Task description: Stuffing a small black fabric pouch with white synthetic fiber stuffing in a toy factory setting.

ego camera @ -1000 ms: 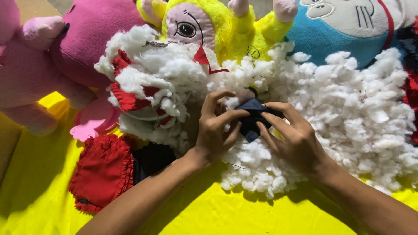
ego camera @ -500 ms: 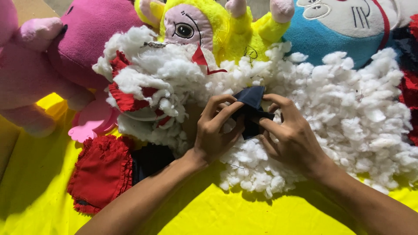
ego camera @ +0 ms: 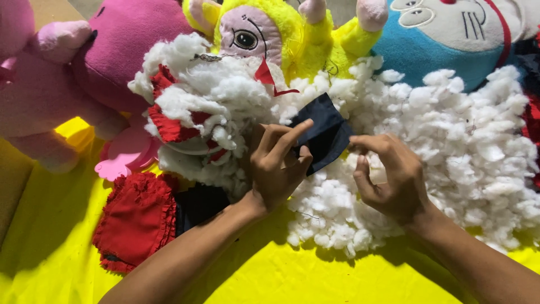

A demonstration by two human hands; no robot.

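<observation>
Head view: white stuffing pile [ego camera: 450,146] spreads across your yellow sheet [ego camera: 281,276], plush toys along the far edge. Dark navy fabric piece [ego camera: 323,132] lies on the stuffing between your hands, long axis running up-left to down-right. Your left hand [ego camera: 275,166] pinches its lower-left edge, fingers closed on it. Your right hand [ego camera: 391,174] sits just right of it, fingertips curled at its right edge; can't tell if gripping

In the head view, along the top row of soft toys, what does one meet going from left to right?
Pink plush toy → yellow plush toy with a pink face → blue and white cat plush toy.
</observation>
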